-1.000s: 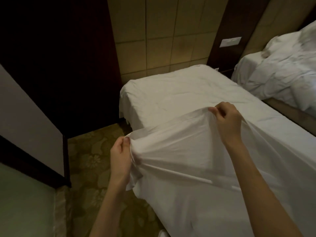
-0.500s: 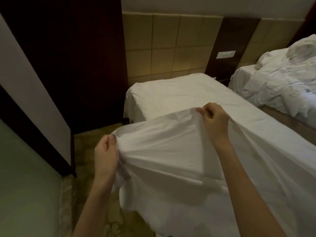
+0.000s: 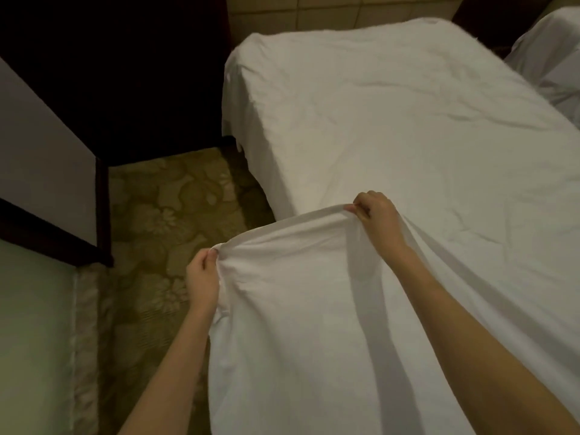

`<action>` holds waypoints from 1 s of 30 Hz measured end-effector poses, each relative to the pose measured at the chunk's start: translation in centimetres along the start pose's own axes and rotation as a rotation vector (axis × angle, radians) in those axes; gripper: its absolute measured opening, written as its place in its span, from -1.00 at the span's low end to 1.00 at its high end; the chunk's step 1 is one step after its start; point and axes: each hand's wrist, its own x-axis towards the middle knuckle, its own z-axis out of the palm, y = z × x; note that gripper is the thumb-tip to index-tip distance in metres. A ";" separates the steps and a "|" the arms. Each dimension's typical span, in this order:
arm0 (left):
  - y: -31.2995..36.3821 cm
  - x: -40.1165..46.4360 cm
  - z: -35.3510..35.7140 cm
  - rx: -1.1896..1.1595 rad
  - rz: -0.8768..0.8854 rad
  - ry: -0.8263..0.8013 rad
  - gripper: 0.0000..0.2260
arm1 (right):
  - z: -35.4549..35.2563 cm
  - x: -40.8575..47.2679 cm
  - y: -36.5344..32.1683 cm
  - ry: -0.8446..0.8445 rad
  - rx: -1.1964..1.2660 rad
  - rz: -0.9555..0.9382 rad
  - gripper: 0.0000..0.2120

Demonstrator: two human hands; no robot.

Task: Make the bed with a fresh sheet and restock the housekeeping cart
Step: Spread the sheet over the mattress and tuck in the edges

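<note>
Sheet (image 3: 314, 324) fills the lower centre of the frame, soft thin white cotton, its lifted edge bunched into a ridge between my hands; my left hand (image 3: 202, 277) pinches the edge at lower centre-left, my right hand (image 3: 378, 218) grips it curled at centre-right; I judge I am mid-spreading, and the next move calls for drawing this edge out taut and down over the side; beyond, the bed (image 3: 392, 105) lies covered and lightly creased toward the upper right; patterned carpet (image 3: 175, 208) sits at centre-left.
</note>
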 end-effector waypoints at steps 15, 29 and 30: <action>-12.8 13.4 12.7 0.387 -0.190 -0.072 -0.76 | 14.2 4.7 14.0 -0.154 -0.009 0.198 -0.83; 1.7 -7.3 9.1 0.680 0.386 -0.297 -0.58 | -0.2 -11.7 6.1 -0.506 -0.394 0.209 -0.43; 1.9 -10.1 8.3 0.696 0.421 -0.326 -0.57 | -1.6 -14.7 5.2 -0.502 -0.397 0.244 -0.43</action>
